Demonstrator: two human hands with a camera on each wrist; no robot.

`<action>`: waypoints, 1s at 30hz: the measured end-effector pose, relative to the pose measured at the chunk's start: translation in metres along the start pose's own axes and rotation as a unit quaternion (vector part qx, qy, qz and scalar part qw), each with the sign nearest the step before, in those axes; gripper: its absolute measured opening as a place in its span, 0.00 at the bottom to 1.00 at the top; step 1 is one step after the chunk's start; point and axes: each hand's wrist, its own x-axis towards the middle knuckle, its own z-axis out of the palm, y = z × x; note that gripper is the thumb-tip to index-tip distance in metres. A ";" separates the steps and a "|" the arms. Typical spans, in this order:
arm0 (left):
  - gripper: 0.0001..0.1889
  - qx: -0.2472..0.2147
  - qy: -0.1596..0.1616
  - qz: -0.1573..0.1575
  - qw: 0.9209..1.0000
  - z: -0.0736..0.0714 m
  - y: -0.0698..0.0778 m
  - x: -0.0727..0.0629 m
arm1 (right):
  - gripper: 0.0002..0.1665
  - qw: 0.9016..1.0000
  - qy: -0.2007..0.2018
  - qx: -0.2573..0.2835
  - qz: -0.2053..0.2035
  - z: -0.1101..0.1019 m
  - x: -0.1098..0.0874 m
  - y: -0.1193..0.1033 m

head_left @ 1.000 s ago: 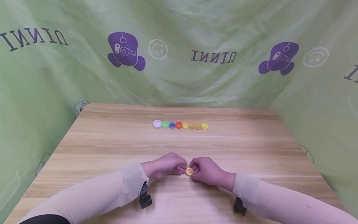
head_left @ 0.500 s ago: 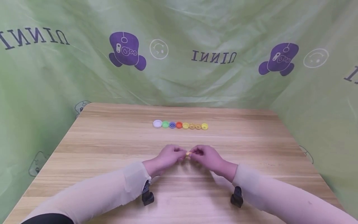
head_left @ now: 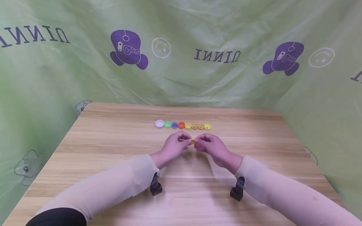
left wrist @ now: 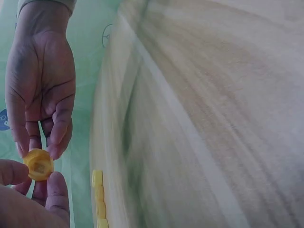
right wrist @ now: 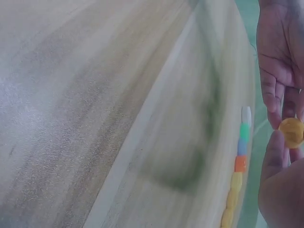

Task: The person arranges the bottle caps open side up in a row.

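Observation:
A small orange-yellow bottle cap (head_left: 193, 141) is held between both hands, just in front of a row of caps. My left hand (head_left: 173, 148) pinches its left side with thumb and fingers. From the other side my right hand (head_left: 217, 151) pinches it as well. In the left wrist view the hollow inside of the cap (left wrist: 39, 165) shows between the fingertips. The right wrist view shows the round orange cap (right wrist: 291, 133) partly cut by the frame edge. Both hands appear raised above the wooden table (head_left: 186, 197).
Behind the hands lies a touching row of caps: white (head_left: 159, 124), green (head_left: 168, 124), blue (head_left: 174, 125), red (head_left: 181, 125), then several yellow and orange ones (head_left: 194, 126). A green printed curtain (head_left: 181, 81) hangs around the table's back and sides.
Both hands have lifted the cap off the table and carried it away from the body, toward the row. The cap was flat, lettered face up; now it is tipped on edge. The row has not moved.

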 end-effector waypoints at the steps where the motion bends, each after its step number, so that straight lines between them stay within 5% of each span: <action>1: 0.08 -0.003 0.002 0.002 1.000 0.000 0.000 0.002 | 0.12 1.000 0.005 0.005 0.000 0.000 0.001 0.000; 10: 0.10 -0.017 0.034 0.004 0.999 0.006 0.001 0.014 | 0.16 0.999 0.034 0.018 -0.016 -0.002 0.008 -0.004; 17: 0.20 -0.101 0.022 -0.050 0.993 0.015 0.003 0.022 | 0.23 0.996 0.055 0.070 0.014 -0.005 0.012 -0.008; 25: 0.24 -0.145 0.021 -0.090 0.985 0.028 0.011 0.030 | 0.21 0.996 0.069 -0.050 -0.004 -0.010 0.020 -0.006; 30: 0.24 -0.154 0.019 -0.091 0.984 0.033 0.013 0.031 | 0.17 0.993 0.095 -0.068 -0.013 -0.016 0.025 -0.004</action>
